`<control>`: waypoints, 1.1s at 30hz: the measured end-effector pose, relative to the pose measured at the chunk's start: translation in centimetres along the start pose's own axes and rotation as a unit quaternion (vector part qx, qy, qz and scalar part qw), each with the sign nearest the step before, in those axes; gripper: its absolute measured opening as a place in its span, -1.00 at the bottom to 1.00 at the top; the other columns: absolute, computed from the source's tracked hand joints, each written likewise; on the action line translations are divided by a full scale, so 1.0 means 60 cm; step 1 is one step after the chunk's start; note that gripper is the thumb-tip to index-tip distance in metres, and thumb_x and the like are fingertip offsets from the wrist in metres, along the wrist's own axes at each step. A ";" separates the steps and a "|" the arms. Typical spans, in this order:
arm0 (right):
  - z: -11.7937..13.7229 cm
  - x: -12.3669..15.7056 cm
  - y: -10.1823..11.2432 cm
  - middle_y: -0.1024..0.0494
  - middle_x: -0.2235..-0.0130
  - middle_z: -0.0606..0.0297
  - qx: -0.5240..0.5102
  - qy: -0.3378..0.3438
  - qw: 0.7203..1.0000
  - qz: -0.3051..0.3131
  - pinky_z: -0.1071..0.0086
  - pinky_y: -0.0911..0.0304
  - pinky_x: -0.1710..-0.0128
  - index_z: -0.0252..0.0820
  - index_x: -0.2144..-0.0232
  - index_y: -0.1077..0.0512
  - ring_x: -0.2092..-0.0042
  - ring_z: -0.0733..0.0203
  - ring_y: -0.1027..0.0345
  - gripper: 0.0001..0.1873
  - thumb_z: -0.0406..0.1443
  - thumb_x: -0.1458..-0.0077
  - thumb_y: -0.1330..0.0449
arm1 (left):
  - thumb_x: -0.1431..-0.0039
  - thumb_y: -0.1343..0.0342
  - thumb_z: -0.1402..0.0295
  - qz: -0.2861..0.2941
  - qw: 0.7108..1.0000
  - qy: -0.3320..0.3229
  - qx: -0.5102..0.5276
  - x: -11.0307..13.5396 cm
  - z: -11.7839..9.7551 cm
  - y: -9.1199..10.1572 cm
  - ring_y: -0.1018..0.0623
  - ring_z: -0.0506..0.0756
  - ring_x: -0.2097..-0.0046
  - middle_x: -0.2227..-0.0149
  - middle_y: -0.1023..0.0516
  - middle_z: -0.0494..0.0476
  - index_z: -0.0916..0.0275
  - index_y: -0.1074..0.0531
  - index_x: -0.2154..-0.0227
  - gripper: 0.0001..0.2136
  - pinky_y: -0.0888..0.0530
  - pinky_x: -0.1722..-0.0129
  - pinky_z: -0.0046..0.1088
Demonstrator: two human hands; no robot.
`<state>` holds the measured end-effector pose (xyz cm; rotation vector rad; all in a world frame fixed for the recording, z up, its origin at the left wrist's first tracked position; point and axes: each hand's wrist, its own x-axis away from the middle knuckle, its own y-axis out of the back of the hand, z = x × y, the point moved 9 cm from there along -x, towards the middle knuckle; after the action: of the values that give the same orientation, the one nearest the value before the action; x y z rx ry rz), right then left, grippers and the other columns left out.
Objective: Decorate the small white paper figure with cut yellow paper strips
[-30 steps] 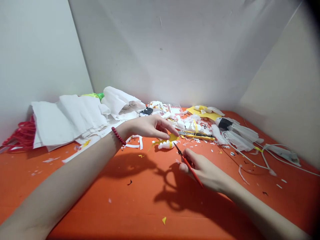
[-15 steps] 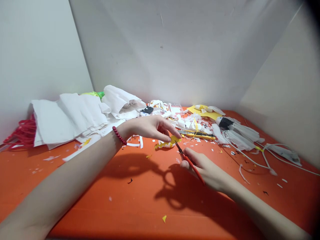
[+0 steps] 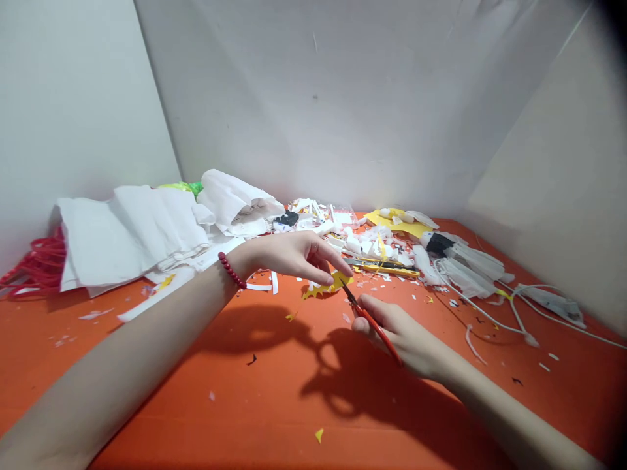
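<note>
My left hand (image 3: 298,256), with a red bead bracelet (image 3: 232,270) at the wrist, pinches a yellow paper piece (image 3: 323,286) between thumb and fingers. The paper has a jagged, notched edge and is held a little above the orange table (image 3: 206,391). My right hand (image 3: 392,329) is closed around red-handled scissors (image 3: 375,326). Their dark blades point up and left, with the tips at the right end of the yellow paper. My fingers hide part of the scissor handles.
White paper sheets (image 3: 132,228) and red cord (image 3: 42,264) lie at the left. Behind my hands are white scraps and a yellow utility knife (image 3: 392,268). At the right are wrapped white bundles (image 3: 470,264) and white cord (image 3: 516,307). Small scraps dot the table.
The yellow paper has turned slightly in my left hand, and the scissor tips now overlap its right end. Both hands stay nearly in place; the whole view has shifted slightly.
</note>
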<state>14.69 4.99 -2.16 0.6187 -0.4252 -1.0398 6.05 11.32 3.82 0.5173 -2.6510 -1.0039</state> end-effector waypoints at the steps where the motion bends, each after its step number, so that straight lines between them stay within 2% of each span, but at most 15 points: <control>1: 0.001 0.000 0.000 -0.23 0.45 0.40 0.000 0.001 1.000 0.000 0.44 -0.08 0.44 -0.16 0.44 -0.16 0.45 0.33 -0.03 -0.66 -0.02 -0.15 0.09 | -0.07 -0.09 0.28 0.001 1.000 0.000 -0.001 0.000 -0.001 0.000 -0.39 -0.04 0.46 0.45 -0.54 0.06 0.17 -0.43 0.08 -0.68 -0.27 0.49 -0.57; 18: 0.006 0.004 -0.004 -0.22 0.45 0.40 0.009 0.010 0.999 0.031 0.45 -0.02 0.45 -0.17 0.43 -0.15 0.45 0.34 -0.01 -0.64 -0.02 -0.18 0.13 | -0.09 -0.08 0.30 0.012 1.000 -0.005 -0.004 0.002 -0.002 -0.004 -0.44 -0.03 0.41 0.41 -0.54 0.09 0.18 -0.41 0.07 -0.68 -0.32 0.44 -0.59; 29: 0.008 0.007 -0.004 -0.21 0.45 0.41 0.016 0.022 0.998 0.051 0.46 -0.03 0.43 -0.17 0.43 -0.14 0.46 0.35 0.01 -0.64 -0.02 -0.19 0.15 | -0.08 -0.09 0.37 0.018 1.000 -0.017 0.015 0.001 -0.001 -0.007 -0.49 -0.01 0.32 0.27 -0.57 0.13 0.19 -0.41 0.07 -0.69 -0.38 0.37 -0.57; 33: 0.013 0.008 -0.006 -0.18 0.46 0.42 0.016 0.034 0.997 0.062 0.48 -0.01 0.43 -0.17 0.44 -0.12 0.45 0.36 0.01 -0.66 -0.05 -0.19 0.13 | -0.07 -0.10 0.36 0.023 0.999 -0.016 0.017 0.003 -0.004 -0.009 -0.50 0.00 0.32 0.30 -0.57 0.13 0.19 -0.41 0.08 -0.69 -0.40 0.37 -0.56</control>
<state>14.21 4.19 -1.83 0.6468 -0.4157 -0.8921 6.13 10.72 3.64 0.4496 -2.6989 -0.9626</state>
